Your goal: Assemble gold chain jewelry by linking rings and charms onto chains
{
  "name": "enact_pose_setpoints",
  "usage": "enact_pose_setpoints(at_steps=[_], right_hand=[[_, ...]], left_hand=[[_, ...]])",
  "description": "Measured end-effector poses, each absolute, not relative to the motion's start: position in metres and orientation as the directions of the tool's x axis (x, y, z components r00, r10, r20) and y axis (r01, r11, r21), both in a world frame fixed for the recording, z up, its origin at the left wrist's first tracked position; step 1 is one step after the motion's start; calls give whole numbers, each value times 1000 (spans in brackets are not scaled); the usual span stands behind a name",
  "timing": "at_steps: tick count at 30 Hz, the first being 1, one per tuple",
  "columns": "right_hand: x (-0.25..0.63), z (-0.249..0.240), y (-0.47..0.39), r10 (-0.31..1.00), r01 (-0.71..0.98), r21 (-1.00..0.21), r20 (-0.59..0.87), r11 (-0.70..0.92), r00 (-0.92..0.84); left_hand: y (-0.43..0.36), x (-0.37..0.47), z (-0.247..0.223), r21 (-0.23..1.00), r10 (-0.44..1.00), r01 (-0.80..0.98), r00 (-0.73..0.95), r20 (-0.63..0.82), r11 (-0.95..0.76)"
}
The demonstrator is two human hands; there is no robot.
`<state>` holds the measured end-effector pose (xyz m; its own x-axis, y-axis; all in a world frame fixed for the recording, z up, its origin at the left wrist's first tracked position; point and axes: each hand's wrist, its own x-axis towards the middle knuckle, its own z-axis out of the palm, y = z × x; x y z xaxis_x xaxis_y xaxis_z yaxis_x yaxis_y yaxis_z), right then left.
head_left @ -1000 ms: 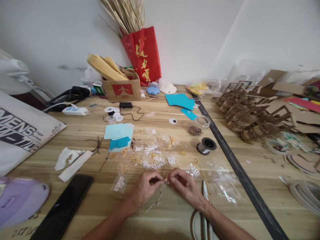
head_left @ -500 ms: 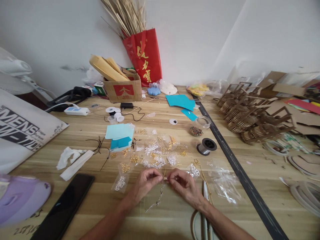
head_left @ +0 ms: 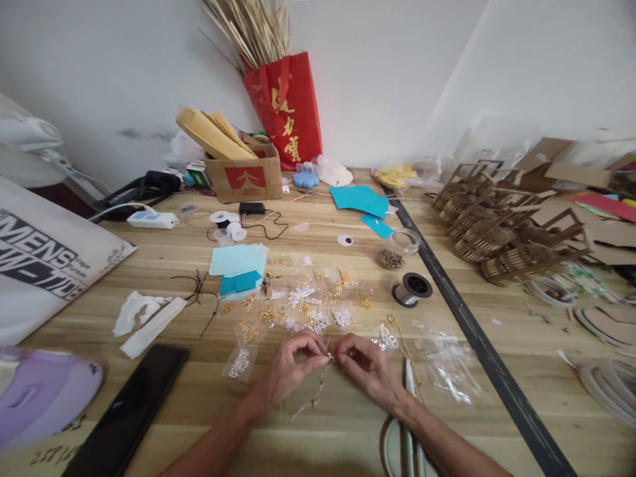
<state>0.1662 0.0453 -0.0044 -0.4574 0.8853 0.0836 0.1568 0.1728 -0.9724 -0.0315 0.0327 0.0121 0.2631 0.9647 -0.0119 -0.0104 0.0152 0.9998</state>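
Low over the table, my left hand [head_left: 298,363] and my right hand [head_left: 365,366] meet with fingertips almost together. Each hand is pinched closed. Between them is a small gold-coloured piece, and a thin silver chain [head_left: 318,391] hangs from it toward the tabletop. My left thumb and fingers grip the chain's upper end. What the right fingertips pinch is too small to make out. Just beyond the hands lie small bags of gold and silver jewellery findings [head_left: 317,320]. Beside my right wrist rest scissors [head_left: 408,424] and a gold chain [head_left: 416,374].
A wire spool [head_left: 412,290], a jar of beads [head_left: 391,258] and clear plastic bags [head_left: 450,361] lie to the right. Woven wooden baskets [head_left: 511,232] stand farther right. At left are a black phone [head_left: 129,411], white strips [head_left: 152,328] and blue cards [head_left: 238,262].
The left thumb and fingers have shifted slightly around the gold-coloured piece. Both hands stay in nearly the same place, with the chain still hanging.
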Motion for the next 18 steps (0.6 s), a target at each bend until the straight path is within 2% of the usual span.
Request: enact_pose_setpoints(at_steps=[10, 18], right_hand=[[167, -5, 45, 879, 170, -966, 94, 195, -468], [167, -8, 46, 876, 204, -953, 104, 222, -470]], left_hand=[[34, -33, 21, 968, 948, -93, 244, -203, 231], [33, -30, 8, 938, 942, -182, 222, -253, 295]])
